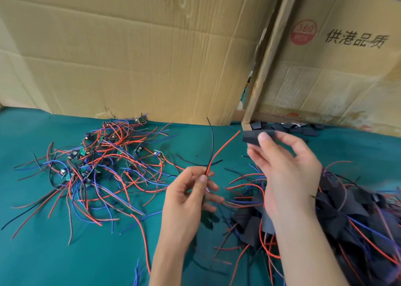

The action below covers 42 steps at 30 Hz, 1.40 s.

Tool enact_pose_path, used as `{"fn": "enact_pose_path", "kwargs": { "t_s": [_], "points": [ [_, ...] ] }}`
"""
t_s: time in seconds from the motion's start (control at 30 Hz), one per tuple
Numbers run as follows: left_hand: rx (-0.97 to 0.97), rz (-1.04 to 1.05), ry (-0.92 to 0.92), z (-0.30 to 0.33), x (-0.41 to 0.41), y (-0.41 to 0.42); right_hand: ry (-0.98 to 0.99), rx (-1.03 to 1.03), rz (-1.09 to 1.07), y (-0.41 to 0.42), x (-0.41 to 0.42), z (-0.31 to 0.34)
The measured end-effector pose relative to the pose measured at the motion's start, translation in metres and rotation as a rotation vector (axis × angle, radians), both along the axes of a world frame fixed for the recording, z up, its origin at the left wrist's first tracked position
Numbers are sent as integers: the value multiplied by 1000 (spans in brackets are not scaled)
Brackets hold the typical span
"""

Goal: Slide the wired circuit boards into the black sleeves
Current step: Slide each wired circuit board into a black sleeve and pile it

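Observation:
My left hand pinches a red and a black wire of one circuit board; the wires stick up and to the right, and the board itself is mostly hidden in my palm. My right hand holds a flat black sleeve between thumb and fingers, just right of the red wire's tip. A tangle of bare wired circuit boards lies on the green cloth to the left. A heap of sleeved boards lies under and to the right of my right arm.
Loose empty black sleeves lie at the back right by a wooden post. Cardboard sheets wall off the back of the green-covered table.

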State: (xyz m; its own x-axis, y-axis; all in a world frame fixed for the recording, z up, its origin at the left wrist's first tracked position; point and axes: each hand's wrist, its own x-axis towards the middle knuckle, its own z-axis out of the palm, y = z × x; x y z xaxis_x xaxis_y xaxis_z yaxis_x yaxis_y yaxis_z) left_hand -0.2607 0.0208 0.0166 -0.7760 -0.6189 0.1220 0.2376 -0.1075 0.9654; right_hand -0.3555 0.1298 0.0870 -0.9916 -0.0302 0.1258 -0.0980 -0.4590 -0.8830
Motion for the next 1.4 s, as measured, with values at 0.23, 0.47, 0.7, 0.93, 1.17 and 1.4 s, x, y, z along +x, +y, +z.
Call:
{"fn": "enact_pose_path", "kwargs": {
  "t_s": [0.23,0.47,0.7,0.93,1.17,1.4],
  "points": [
    [0,-66,0,-1,1,1,-156,-153,68,1,-2,1],
    [-71,-92,-60,-5,1,1,-61,-79,188,4,-1,5],
    [-154,-33,-109,-10,-1,1,169,133,183,19,-6,10],
    [-296,66,-165,-11,-1,0,278,251,212,26,-8,10],
    [-368,135,-194,-8,0,0,326,352,200,28,-8,11],
    [-384,194,-205,-4,1,1,165,216,146,19,-8,3]
  ]
}}
